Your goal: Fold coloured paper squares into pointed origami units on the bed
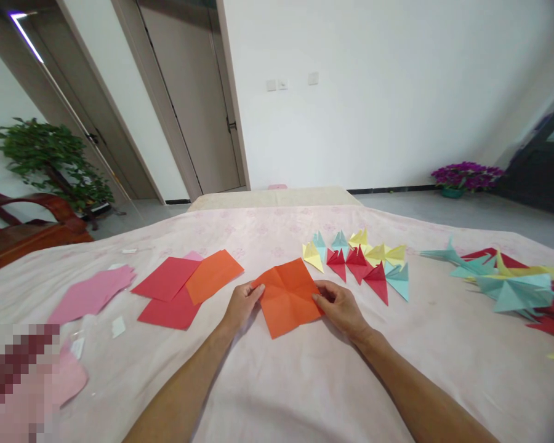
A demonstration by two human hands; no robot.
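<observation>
Orange sheet (289,294) pinched at both sides; tearing and crooked folding are the risks.
If the left hand (242,304) and right hand (344,307) pulled apart, the sheet could tear or buckle along its creases; pressing it over the wrinkled tablecloth (263,394) could send a fold askew, and a careless right-hand swing could knock the nearby paper birds (357,266). Left thumb lies on top, fingers beneath; right thumb and fingers grip the opposite edge. The sheet lies between the hands, right of the red sheets (168,280): spread out, slightly uneven, creases crossing near its centre, no tear visible.
</observation>
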